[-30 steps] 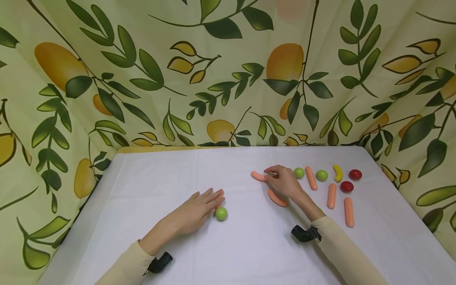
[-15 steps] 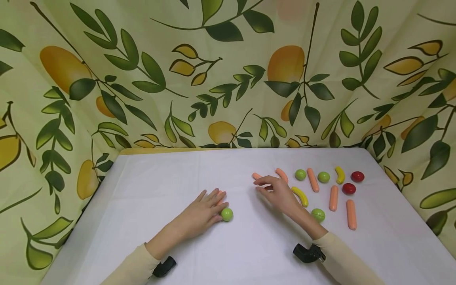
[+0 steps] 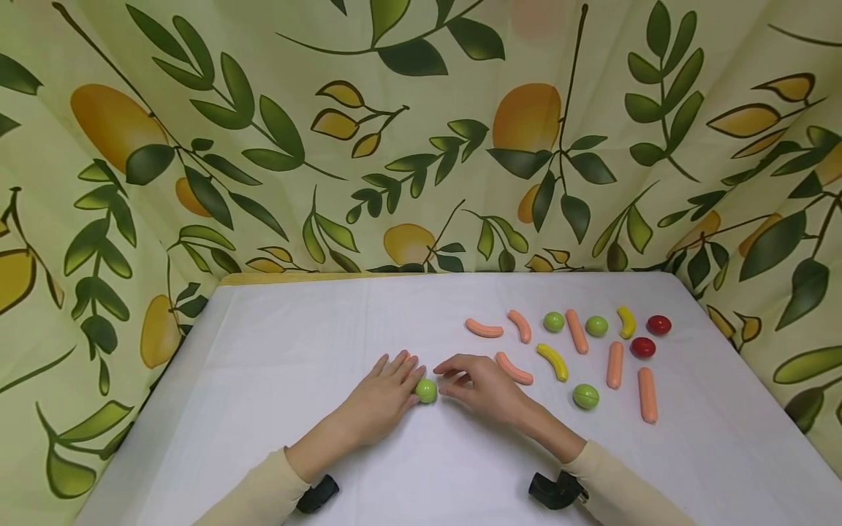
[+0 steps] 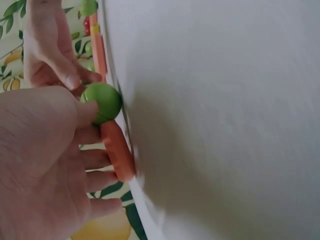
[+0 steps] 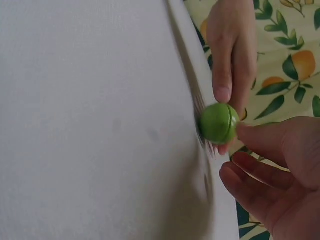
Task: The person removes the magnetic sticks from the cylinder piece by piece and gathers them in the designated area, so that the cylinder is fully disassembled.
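Note:
A small round green toy fruit with a seam (image 3: 426,391) lies on the white cloth between the two hands. My left hand (image 3: 384,400) reaches over a pink-orange toy sausage (image 4: 119,150) with straight, spread fingers; its thumb touches the green fruit. Mostly the fingers hide that sausage in the head view. From the right comes my right hand (image 3: 483,387), fingers loosely bent and thumb apart from them, holding nothing. Its fingertips are just right of the green fruit; a small gap shows in the head view.
To the right lie curved pink sausages (image 3: 484,329), straight sausages (image 3: 647,395), yellow bananas (image 3: 552,362), green round fruits (image 3: 585,397) and red oval fruits (image 3: 643,347). A leaf-patterned curtain (image 3: 408,183) hangs behind the table's far edge.
My right hand set down a curved sausage at the back, then moved left and nearer, to the green fruit. The left hand and green fruit shifted slightly right.

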A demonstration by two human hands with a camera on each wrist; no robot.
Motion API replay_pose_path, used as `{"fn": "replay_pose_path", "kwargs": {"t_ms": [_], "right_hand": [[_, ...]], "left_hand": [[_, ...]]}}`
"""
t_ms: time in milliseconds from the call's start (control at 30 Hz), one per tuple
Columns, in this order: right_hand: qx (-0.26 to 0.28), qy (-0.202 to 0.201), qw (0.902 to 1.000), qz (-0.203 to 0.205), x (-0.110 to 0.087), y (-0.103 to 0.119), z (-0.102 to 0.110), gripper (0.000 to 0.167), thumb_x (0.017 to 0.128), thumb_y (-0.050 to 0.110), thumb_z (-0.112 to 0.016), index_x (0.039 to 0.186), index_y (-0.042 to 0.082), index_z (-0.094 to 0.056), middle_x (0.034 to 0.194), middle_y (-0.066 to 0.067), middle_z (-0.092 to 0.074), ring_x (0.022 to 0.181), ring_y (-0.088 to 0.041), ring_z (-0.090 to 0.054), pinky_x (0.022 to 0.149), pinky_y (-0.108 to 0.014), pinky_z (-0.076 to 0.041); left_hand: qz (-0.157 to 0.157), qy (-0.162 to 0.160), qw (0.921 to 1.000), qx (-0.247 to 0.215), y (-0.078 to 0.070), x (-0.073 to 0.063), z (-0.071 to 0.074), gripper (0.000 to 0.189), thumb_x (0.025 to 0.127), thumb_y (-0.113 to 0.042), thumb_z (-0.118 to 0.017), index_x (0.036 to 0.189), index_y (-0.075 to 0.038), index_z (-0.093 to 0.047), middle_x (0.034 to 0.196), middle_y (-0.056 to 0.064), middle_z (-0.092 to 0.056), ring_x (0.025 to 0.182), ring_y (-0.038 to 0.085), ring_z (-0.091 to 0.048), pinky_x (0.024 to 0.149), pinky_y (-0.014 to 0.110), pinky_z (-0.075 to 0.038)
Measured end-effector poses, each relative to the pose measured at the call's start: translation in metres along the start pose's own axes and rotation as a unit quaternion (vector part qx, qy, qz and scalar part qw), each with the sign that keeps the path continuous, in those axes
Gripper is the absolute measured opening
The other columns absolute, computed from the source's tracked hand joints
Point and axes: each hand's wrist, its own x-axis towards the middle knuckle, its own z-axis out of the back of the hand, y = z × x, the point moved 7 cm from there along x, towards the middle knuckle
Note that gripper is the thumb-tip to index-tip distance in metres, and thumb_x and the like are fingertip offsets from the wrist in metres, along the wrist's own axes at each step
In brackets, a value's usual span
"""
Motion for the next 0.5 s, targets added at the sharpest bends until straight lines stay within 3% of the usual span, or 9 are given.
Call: {"fn": "replay_pose_path", "kwargs": {"t_ms": [133, 267, 500], "right_hand": [[0.009, 0.029, 0.9995, 0.004, 0.000, 0.003, -0.008, 0.034, 0.081, 0.005, -0.079, 0.114, 0.006, -0.069, 0.108, 0.000, -0.069, 0.095, -0.015, -0.065, 0.082, -0.025, -0.055], [-0.001, 0.027, 0.9995, 0.015, 0.003, 0.004, -0.013, 0.037, 0.080, 0.006, -0.080, 0.116, 0.006, -0.069, 0.107, 0.002, -0.069, 0.094, -0.012, -0.063, 0.081, -0.025, -0.055], [-0.001, 0.010, 0.9998, 0.017, 0.006, 0.007, -0.018, 0.038, 0.077, 0.005, -0.083, 0.113, 0.003, -0.070, 0.107, -0.002, -0.070, 0.090, -0.010, -0.065, 0.078, -0.021, -0.055]], "left_hand": [[0.007, -0.009, 0.9993, 0.037, -0.007, 0.002, -0.001, 0.046, 0.104, -0.022, -0.045, 0.145, 0.000, -0.045, 0.151, 0.017, -0.041, 0.144, 0.032, -0.030, 0.115, 0.050, -0.027], [0.012, -0.008, 0.9981, 0.060, -0.013, 0.002, -0.002, 0.049, 0.102, -0.017, -0.046, 0.146, 0.005, -0.040, 0.152, 0.020, -0.038, 0.144, 0.034, -0.029, 0.115, 0.048, -0.029], [0.003, 0.016, 0.9995, 0.028, -0.013, 0.000, -0.006, 0.060, 0.103, -0.026, -0.046, 0.151, 0.005, -0.028, 0.159, 0.021, -0.023, 0.148, 0.035, -0.017, 0.116, 0.052, -0.023]]}}
